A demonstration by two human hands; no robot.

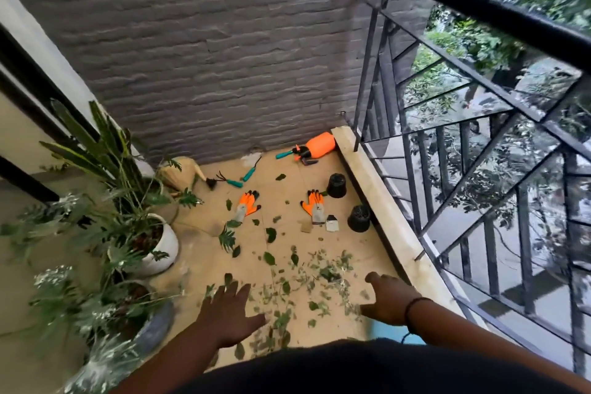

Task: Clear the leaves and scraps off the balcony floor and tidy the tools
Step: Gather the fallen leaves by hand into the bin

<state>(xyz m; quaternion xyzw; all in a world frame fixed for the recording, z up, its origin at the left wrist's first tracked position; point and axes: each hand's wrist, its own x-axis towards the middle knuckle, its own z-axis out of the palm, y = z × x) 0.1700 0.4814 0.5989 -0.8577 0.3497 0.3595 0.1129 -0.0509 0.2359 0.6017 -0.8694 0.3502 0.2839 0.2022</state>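
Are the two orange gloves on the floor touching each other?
Apart. The head view shows the left glove and the right glove lying separately, with a plain stretch of bare floor tile between them.

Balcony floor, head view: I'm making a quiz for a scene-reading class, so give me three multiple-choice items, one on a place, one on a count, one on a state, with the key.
1. Where does the orange sprayer lie?
A. In the far corner, by the brick wall and the railing kerb
B. Inside the white pot
C. Between the two hands

2. How many orange gloves lie on the floor?
A. One
B. Two
C. Four

3. What are the hands doing?
A. Both grip tools
B. Both are open above the leaf scraps, holding nothing
C. Both wear gloves

Key:
1 A, the sprayer rests on its side beside the kerb, under the brick wall.
2 B, a left glove and a right glove lie apart on the tiles.
3 B, the left hand and right hand are bare, fingers spread over the leaf scraps.
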